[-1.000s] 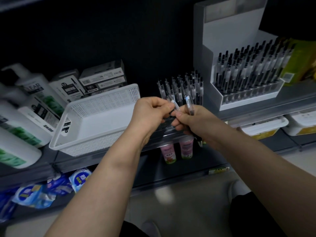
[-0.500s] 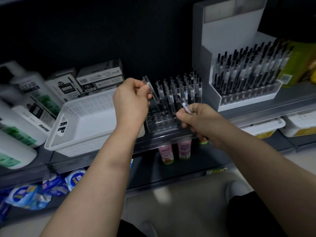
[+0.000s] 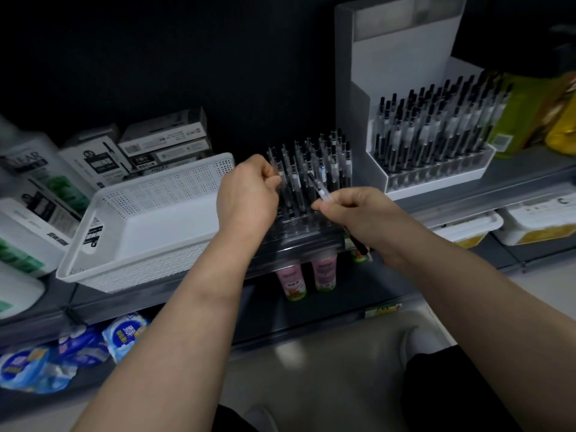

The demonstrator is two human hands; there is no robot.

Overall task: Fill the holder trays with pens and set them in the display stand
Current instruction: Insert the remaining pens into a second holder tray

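A clear holder tray [image 3: 304, 227] stands on the shelf edge, its back rows filled with upright black pens [image 3: 330, 165] and its front holes bare. My left hand [image 3: 246, 194] pinches one pen [image 3: 276, 165] upright at the tray's left side. My right hand [image 3: 355, 213] holds a small bunch of pens [image 3: 321, 190], one tip sticking up over the tray and other ends poking out below the wrist. The white display stand [image 3: 402, 73] at the right carries a full tray of pens [image 3: 436, 135].
A white perforated basket [image 3: 149, 226] sits left of the tray. Pen boxes [image 3: 165, 141] are stacked behind it, white bottles [image 3: 34, 194] at far left. Lower shelves hold pink tubes [image 3: 324, 271], blue packets [image 3: 71, 350] and white tubs [image 3: 467, 227]. Yellow-green packs [image 3: 530, 113] lie far right.
My left hand, with its pen, has moved right from over the basket's corner to the tray's left rows. My right hand has hardly moved, still holding its pens.
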